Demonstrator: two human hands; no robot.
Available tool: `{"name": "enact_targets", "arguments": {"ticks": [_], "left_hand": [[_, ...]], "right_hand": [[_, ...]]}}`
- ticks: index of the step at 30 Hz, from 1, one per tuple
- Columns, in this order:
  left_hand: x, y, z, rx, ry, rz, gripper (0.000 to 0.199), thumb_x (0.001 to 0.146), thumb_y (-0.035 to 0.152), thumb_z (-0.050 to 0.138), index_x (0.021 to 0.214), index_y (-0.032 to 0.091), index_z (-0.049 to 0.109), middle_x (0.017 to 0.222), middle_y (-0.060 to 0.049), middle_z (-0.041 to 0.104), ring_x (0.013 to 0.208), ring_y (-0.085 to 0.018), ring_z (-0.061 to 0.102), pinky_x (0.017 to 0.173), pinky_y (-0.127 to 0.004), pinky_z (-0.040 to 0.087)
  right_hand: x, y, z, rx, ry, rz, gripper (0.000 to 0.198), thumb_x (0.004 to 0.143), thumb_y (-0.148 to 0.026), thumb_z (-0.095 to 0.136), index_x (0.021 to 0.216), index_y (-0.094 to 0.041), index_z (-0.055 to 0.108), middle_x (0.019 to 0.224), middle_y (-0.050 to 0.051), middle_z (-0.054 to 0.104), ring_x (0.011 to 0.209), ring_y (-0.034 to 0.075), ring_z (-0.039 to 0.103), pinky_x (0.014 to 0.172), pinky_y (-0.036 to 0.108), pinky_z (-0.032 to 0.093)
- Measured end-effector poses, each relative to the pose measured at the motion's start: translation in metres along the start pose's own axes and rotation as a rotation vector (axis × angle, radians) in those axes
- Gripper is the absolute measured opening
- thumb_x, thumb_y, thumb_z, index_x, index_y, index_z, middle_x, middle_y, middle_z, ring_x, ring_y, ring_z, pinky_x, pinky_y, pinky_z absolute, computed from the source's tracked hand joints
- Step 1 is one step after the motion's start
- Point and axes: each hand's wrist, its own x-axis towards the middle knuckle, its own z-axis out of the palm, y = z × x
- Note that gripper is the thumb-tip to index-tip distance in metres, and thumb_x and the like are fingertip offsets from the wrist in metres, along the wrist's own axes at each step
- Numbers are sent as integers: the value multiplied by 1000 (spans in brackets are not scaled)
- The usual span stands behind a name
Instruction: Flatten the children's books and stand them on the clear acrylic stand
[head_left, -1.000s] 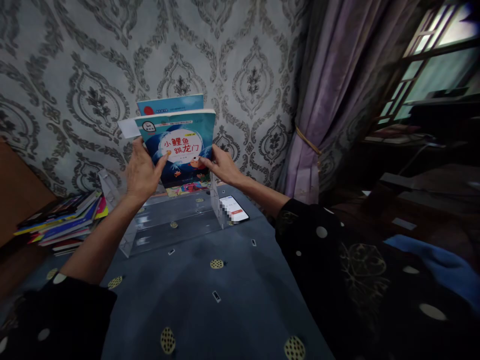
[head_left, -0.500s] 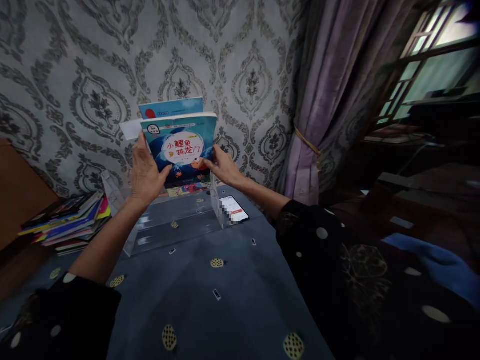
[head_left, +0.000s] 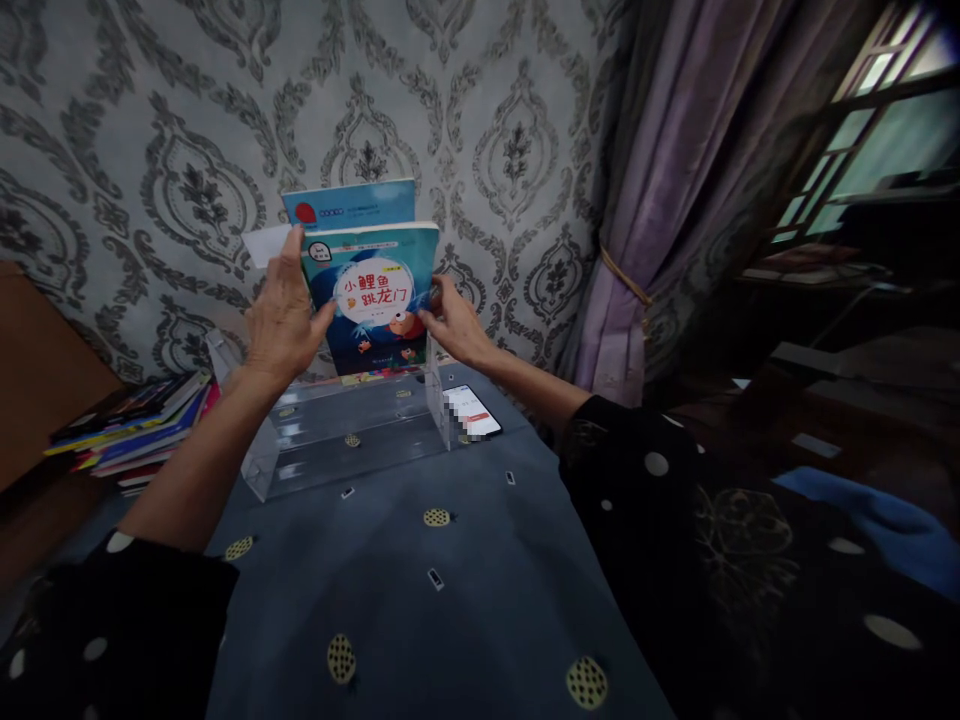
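A blue picture book with red Chinese characters in a white oval stands nearly upright, its cover facing me. My left hand grips its left edge, thumb on the cover and fingers behind. On the right edge my right hand is closed the same way. Behind it rises a lighter blue book, mostly hidden. Below is a clear acrylic rack with tiered steps and side panels. The front book's bottom edge is above the front steps; whether it touches the rack cannot be made out.
A phone lies right of the rack. Several stacked books are at the left beside a brown board. The patterned wall is close behind; a purple curtain hangs at the right. A blue cloth lies far right.
My left hand has slid slightly up the book's left edge. The front book has shifted a little to the right in view, and more of the rear book shows above it.
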Motion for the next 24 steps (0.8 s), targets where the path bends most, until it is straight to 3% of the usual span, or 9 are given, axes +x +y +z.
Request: {"name": "enact_targets", "arguments": {"ticks": [6,13,19,24], "left_hand": [[-10,-5,16,34,-105,-54,89,82,25,65,157,19,18,149,-22,46,124,-42,59,103,-62,45],[-13,-9,32,-129,6,12,83,87,23,58,158,19,16,157,-19,38,142,-36,43,114,-54,38],[-32,-15,59,-160,94,-69,89,90,25,56,160,13,1,160,-25,29,143,-37,41,115,-54,38],[-43,-19,78,-212,110,-152,73,91,19,49,156,7,17,151,-29,41,142,-38,42,113,-57,39]], "right_hand": [[-7,8,3,-18,-17,4,52,85,-21,52,136,-15,43,95,9,70,88,27,67,86,46,54],[-13,12,11,-36,-21,24,53,84,-20,52,137,-13,49,109,14,70,101,28,65,93,44,52],[-14,10,17,-46,12,25,48,83,-17,52,130,-13,58,111,16,68,101,27,66,87,41,55],[-13,12,20,-24,33,48,40,85,-18,53,124,-19,62,104,10,69,95,23,67,85,37,55]]}}
